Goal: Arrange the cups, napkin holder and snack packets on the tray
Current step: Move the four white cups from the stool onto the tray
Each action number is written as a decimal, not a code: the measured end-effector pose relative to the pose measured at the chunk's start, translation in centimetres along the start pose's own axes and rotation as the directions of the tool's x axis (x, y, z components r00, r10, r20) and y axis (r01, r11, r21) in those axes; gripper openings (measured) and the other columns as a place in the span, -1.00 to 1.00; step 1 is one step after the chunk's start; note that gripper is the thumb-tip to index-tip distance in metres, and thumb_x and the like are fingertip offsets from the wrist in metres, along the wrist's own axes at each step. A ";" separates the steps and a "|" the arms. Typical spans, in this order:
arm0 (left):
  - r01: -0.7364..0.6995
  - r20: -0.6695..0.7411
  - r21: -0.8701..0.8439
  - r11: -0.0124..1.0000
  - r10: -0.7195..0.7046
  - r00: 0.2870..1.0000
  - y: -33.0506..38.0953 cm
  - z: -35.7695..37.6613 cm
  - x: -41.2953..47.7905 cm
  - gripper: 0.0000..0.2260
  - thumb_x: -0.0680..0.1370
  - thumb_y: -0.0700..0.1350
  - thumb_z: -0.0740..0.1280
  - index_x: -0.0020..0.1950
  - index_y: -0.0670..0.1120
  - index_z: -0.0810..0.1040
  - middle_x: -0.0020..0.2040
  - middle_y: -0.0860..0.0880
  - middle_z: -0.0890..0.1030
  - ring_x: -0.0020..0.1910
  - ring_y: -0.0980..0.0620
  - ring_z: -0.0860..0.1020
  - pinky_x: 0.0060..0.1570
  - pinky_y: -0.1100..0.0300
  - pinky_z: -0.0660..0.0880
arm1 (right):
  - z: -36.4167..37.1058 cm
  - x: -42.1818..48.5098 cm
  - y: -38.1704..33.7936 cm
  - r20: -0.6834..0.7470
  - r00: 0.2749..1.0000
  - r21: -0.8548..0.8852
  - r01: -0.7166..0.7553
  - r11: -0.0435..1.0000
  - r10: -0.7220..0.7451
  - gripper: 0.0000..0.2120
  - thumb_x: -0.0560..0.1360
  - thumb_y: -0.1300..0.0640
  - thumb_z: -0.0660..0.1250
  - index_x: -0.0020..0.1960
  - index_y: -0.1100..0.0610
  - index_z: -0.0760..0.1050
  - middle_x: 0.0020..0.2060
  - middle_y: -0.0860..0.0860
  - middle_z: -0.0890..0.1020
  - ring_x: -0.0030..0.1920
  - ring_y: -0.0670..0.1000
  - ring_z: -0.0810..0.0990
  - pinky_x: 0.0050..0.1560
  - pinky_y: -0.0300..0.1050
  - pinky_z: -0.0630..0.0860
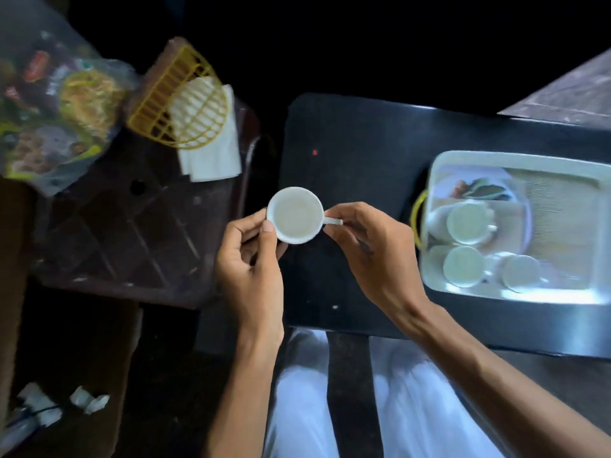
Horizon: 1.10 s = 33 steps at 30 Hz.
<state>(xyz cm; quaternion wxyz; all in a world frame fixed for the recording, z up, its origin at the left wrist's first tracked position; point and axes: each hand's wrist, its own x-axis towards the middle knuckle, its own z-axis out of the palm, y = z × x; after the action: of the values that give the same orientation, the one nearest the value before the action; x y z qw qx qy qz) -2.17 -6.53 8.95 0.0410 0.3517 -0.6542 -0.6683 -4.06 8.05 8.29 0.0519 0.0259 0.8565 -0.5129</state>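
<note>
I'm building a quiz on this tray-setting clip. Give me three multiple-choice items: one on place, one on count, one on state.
1. Where is the yellow plastic napkin holder?
A. on the tray
B. on the brown table at left
C. on the floor

2. How many white cups stand on the pale rectangular tray?
A. one
B. three
C. five

3. How is the white ceramic cup in the middle held?
A. by both hands
B. by one hand
C. resting untouched

Answers:
1 B, it lies beside the snack bag.
2 B, three rims show.
3 A, left hand grips its side, right hand its handle.
</note>
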 end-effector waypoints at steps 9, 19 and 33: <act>-0.029 0.264 0.122 0.992 -0.004 0.965 -1.3 15.2 -8.5 -0.92 0.60 -0.22 0.36 0.04 -0.10 0.63 0.07 -0.10 0.69 0.05 0.01 0.69 0.12 -0.18 0.64 | -16.7 -2.1 7.2 -0.180 0.976 -0.014 -0.125 0.992 0.120 -0.85 0.53 0.29 0.43 0.07 0.13 0.63 -0.08 -0.25 0.64 -0.09 -0.38 0.63 -0.02 -0.46 0.55; -0.016 0.321 0.286 0.958 -0.080 0.944 -4.7 26.0 -13.0 -0.97 0.56 -0.24 0.41 -0.05 -0.14 0.65 -0.10 0.17 0.69 -0.05 0.05 0.69 0.07 -0.10 0.66 | -26.0 -2.4 16.1 -0.275 0.941 -0.050 -0.219 0.974 0.197 -0.89 0.51 0.20 0.47 0.03 0.17 0.65 -0.13 -0.07 0.69 -0.11 -0.31 0.64 -0.16 -0.46 0.53; -0.138 0.296 0.621 0.771 -0.068 0.953 -8.0 29.6 -13.1 -0.83 0.52 -0.24 0.46 0.09 -0.08 0.72 -0.05 0.02 0.76 -0.18 0.06 0.74 -0.03 0.07 0.68 | -26.1 -2.5 22.8 -0.198 0.931 0.008 -0.311 0.951 0.306 -0.91 0.50 0.25 0.47 0.00 0.21 0.64 -0.16 -0.08 0.67 -0.09 -0.24 0.63 -0.10 -0.46 0.55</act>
<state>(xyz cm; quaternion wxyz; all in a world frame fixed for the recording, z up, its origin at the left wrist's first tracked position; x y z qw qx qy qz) -4.65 26.35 4.14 -0.1680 0.2260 -0.8460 -0.4527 -0.93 41.85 0.84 0.0472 0.2098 0.8487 -0.4831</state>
